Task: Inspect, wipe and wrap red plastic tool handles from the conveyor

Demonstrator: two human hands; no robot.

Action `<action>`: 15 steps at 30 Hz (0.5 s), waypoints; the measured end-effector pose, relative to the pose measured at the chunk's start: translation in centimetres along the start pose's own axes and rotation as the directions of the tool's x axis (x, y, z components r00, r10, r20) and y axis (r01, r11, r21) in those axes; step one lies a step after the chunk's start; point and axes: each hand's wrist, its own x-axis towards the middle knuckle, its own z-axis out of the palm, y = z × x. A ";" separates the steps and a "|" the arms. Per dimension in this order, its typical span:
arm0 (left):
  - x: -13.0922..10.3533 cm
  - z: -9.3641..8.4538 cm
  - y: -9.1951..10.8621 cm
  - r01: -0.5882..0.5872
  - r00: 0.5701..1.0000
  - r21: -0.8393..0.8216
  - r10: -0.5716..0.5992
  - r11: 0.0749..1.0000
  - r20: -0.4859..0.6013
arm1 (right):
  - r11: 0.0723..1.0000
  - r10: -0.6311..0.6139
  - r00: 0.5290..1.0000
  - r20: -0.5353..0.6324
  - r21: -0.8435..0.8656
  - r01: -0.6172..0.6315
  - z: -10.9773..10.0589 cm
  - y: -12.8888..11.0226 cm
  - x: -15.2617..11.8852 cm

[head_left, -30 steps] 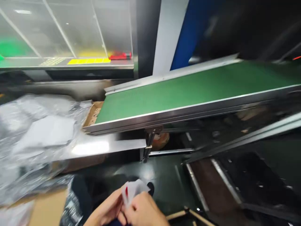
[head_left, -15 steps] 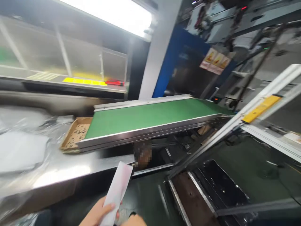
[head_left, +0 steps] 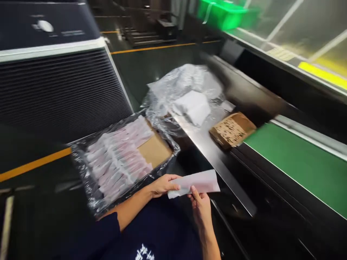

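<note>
Factory floor with orange lines is stretching away behind a packing station, where a steel ledge (head_left: pixel 214 151) is running diagonally past a green conveyor belt (head_left: pixel 298 166). At the centre of the view, the left hand (head_left: pixel 162 185) is pinching one end of a flat white sachet (head_left: pixel 193 183) between thumb and fingers, while the right hand (head_left: pixel 201 206) is closing its thumb and forefinger on the sachet's lower edge from beneath; both hands are grasping the same piece, which is hanging level in the air above the person's dark blue lap, just short of the ledge. Judging from this, the packet is being squared up or checked, and that is probably going best with light fingertip pressure at the edges, so that the thin wrapper is not creasing and its face is staying readable. Just beyond the left hand, a cardboard box (head_left: pixel 154 150) lined with clear plastic is sitting open, holding rows of similar pink-and-white sachets (head_left: pixel 119 159). Farther along the ledge, a crumpled plastic bag (head_left: pixel 184 83) is lying around a white bundle (head_left: pixel 193 106), and a small printed carton (head_left: pixel 231 129) is resting at the belt's near end. Everything is blurring somewhat, so the print is not legible.
</note>
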 end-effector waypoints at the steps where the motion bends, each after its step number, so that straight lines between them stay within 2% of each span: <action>1: -0.9 -1.5 -0.5 -0.055 0.992 -0.018 0.053 0.998 -0.117 | 0.999 0.031 0.999 0.031 -0.033 -0.030 1.4 0.6 0.4; 3: -2.9 -4.3 -1.6 -0.141 0.942 -0.021 0.127 0.990 -0.312 | 0.991 0.094 0.990 0.104 -0.104 -0.084 3.9 1.5 1.0; 5: -4.8 -6.8 -2.3 -0.186 0.880 0.006 0.170 0.982 -0.444 | 0.975 0.168 0.967 0.191 -0.179 -0.134 5.7 1.8 1.3; 8: -5.9 -10.7 -2.5 -0.213 0.778 0.093 0.226 0.973 -0.586 | 0.925 0.280 0.906 0.316 -0.340 -0.167 6.5 1.4 1.7; 10: -5.0 -13.6 -2.0 -0.193 0.711 0.179 0.263 0.965 -0.652 | 0.883 0.313 0.885 0.345 -0.448 -0.138 5.7 1.1 1.9; 12: -3.0 -16.6 -0.9 -0.128 0.671 0.280 0.291 0.951 -0.682 | 0.851 0.308 0.896 0.321 -0.514 -0.108 4.1 1.1 2.2; 15: 0.5 -20.5 2.0 0.030 0.673 0.464 0.325 0.885 -0.664 | 0.820 0.307 0.924 0.228 -0.556 -0.135 1.0 1.8 2.8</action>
